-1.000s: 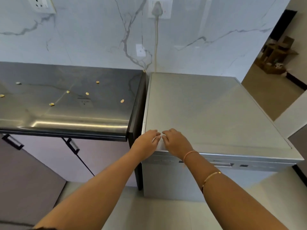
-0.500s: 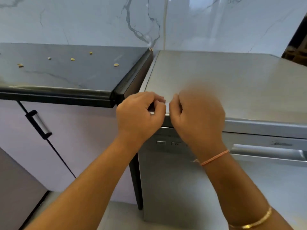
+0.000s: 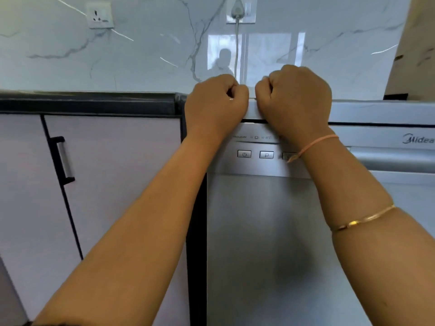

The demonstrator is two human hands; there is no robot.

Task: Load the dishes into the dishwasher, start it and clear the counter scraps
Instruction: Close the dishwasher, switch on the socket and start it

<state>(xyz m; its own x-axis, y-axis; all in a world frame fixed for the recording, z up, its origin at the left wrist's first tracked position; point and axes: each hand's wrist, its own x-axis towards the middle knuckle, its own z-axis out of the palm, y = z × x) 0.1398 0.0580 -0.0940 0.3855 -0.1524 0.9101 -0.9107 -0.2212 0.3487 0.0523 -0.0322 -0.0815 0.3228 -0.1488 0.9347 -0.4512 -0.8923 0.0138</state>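
The dishwasher [image 3: 263,231] is standing straight ahead of me, its door closed, a flat sheet of brushed steel with a faint vertical grain. Across the top of the door is running a smoother control strip [image 3: 255,165] carrying small rectangular buttons, a power button [image 3: 244,154] and a P button [image 3: 266,154] side by side, and further right a raised logo [image 3: 417,139] is sitting above a long recessed handle [image 3: 395,158].

My left hand [image 3: 215,107] and right hand [image 3: 294,100] are resting on the dishwasher's top front edge [image 3: 376,111], just above those buttons, knuckles nearly touching each other. My fingers [image 3: 237,90] are curling in tight on both hands, thumbs pressing against forefingers; whether they are pinching the edge or something small I cannot tell, since the fists are hiding it. A pink thread [image 3: 315,144] and a thin gold bangle [image 3: 362,218] are circling my right forearm.

Left of the dishwasher, a dark glossy counter [image 3: 89,102] is butting against it, with matte pale cabinet doors [image 3: 117,172] and a black-ended bar handle [image 3: 62,160] below. Behind the dishwasher, polished grey-veined marble [image 3: 141,55] is rising, with a white socket [image 3: 100,15] and a plug [image 3: 237,8] trailing a pale cable [image 3: 236,48] down toward my hands
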